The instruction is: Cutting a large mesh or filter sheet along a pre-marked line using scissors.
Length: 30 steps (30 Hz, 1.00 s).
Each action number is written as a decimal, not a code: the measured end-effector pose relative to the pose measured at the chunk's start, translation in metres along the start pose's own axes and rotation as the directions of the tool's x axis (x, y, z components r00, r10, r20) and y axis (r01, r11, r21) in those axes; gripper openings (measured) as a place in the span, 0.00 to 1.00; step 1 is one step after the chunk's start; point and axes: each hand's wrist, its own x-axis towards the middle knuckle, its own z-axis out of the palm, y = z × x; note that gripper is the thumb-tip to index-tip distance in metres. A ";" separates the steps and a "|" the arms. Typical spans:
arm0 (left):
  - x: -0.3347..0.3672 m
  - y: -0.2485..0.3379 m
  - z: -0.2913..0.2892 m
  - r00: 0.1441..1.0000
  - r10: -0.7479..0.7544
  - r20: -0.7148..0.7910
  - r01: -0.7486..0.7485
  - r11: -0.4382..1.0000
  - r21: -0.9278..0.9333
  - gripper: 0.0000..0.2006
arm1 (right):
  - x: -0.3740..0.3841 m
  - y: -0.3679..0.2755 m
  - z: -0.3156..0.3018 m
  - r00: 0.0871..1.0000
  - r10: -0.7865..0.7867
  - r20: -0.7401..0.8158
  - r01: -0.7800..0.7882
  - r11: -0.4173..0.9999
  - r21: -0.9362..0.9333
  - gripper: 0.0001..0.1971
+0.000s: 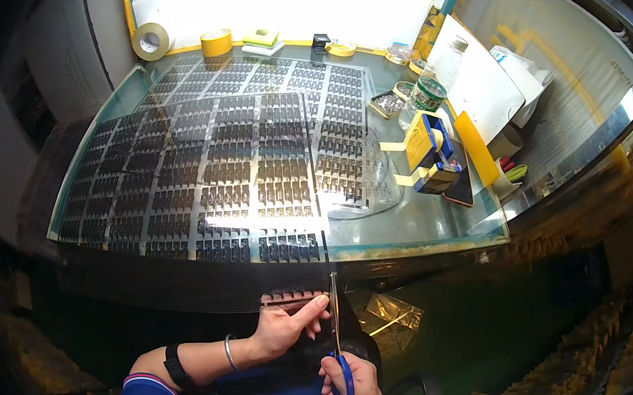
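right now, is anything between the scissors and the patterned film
Nothing visible stands between them: the scissors, held in the right hand, have their blades at the right edge of the patterned film. The left hand is close beside the blades.

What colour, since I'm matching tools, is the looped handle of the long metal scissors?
The looped handle is blue; see the head view.

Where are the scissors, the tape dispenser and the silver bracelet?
Scissors [335, 326]: head view, on the blades.
Tape dispenser [419, 140]: head view, on its yellow side.
Silver bracelet [228, 352]: head view, on its band.
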 end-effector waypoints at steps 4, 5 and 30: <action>-0.003 -0.005 -0.002 1.000 -0.006 0.002 0.006 1.000 0.017 0.08 | 0.004 0.000 0.000 0.998 -0.049 -0.027 0.049 0.999 -0.006 0.13; -0.005 -0.004 -0.002 1.000 -0.024 0.001 0.024 1.000 0.008 0.08 | 0.004 -0.001 0.000 0.997 -0.065 -0.034 0.064 0.998 -0.019 0.13; -0.037 -0.030 -0.012 0.996 -0.032 0.084 0.017 0.985 0.172 0.08 | 0.005 -0.013 0.001 0.999 -0.021 -0.034 0.020 0.999 -0.041 0.13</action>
